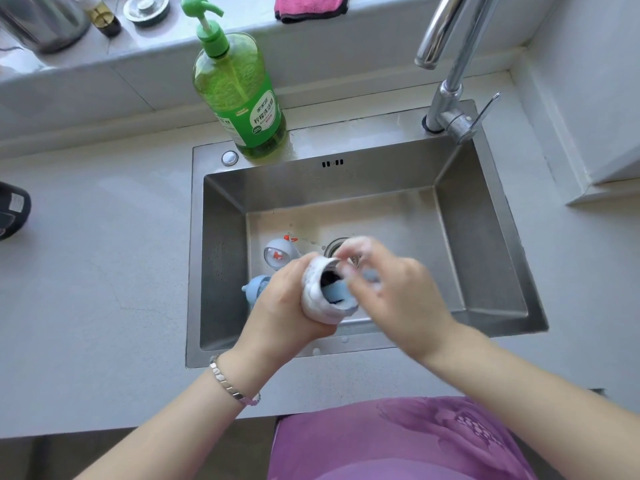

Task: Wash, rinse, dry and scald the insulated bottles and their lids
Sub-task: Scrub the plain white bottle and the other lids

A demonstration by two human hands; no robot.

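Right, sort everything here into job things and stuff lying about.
Job: left hand, soapy bottle, right hand, blue sponge, grey lid, blue lid, detergent pump bottle, tap, sink.
Lying about: pink cloth, sink strainer, small glass bottle, steel pot.

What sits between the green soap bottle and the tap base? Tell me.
Head view: only bare, wet sink ledge lies between soap bottle and tap base.

"柠檬洗洁精" on green detergent bottle [239,95]
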